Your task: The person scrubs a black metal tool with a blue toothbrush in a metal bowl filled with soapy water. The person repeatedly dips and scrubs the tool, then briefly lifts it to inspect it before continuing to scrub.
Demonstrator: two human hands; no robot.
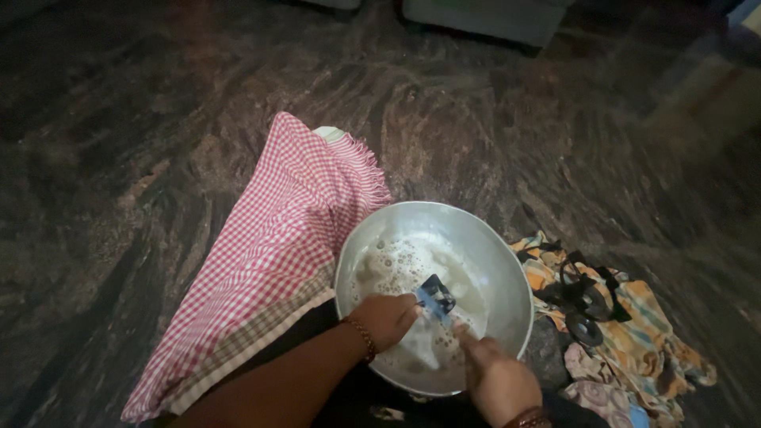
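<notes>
My right hand [498, 380] sat closest to me, at the near rim of the bowl [507, 277], fingers pinched on the lower end of a small blue-black piece [436, 299]. My left hand [386, 319] clamped its other end, over the soapy water [396, 265] inside the bowl. A red checked cloth [269, 254] lay left of the bowl, and a colourful rag [634, 341] with black parts [583, 297] on it lay to the right.

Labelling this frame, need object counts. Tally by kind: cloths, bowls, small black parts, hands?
Cloths: 2, a red-checked cloth and a multicoloured cloth
Bowls: 1, a metal bowl of foamy water
Small black parts: 2, one held over the bowl by the left hand and right hand, one on the multicoloured cloth
Hands: 2
Total: 7
</notes>
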